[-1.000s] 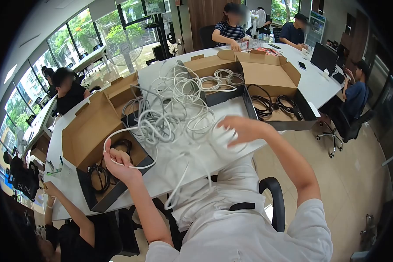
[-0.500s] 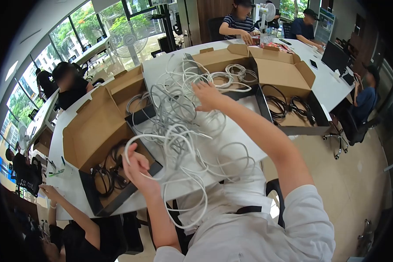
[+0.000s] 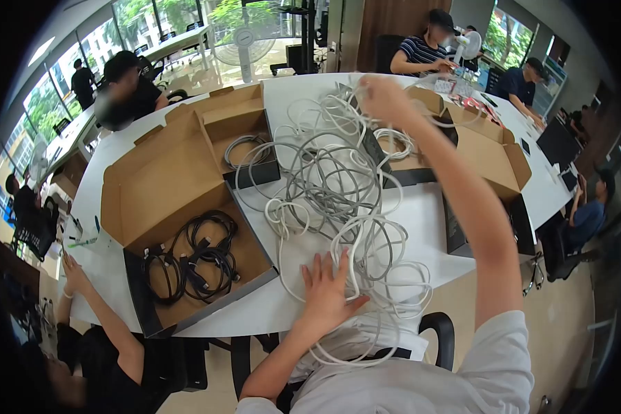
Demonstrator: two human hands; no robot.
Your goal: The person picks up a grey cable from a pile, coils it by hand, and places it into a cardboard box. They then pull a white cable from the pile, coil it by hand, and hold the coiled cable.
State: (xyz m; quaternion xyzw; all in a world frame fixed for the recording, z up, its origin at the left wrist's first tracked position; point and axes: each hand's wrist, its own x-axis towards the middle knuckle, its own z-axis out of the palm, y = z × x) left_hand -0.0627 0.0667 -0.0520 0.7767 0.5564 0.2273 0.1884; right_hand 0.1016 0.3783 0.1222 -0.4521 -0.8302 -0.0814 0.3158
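Observation:
A tangled heap of grey and white cables [image 3: 334,183] lies across the middle of the white table. My left hand [image 3: 326,290] rests at the near side of the heap with its fingers spread, against loops of white cable [image 3: 386,238]. Stretched out over the far end of the heap, my right hand [image 3: 386,100] is closed on a white cable, part of which arcs out to the right of it. Motion blurs this hand, and its fingertips are partly hidden.
Left of the heap, an open cardboard box [image 3: 162,196] holds coiled black cables [image 3: 210,255]. Behind it, another box [image 3: 231,117] holds a grey coil. Two more open boxes stand right, one with white coils [image 3: 393,143]. Several people sit around the table [image 3: 297,86].
My left hand has come away from a raised white cable loop and now lies spread by the heap. My right hand has moved farther out, lifting white cable. The view has shifted.

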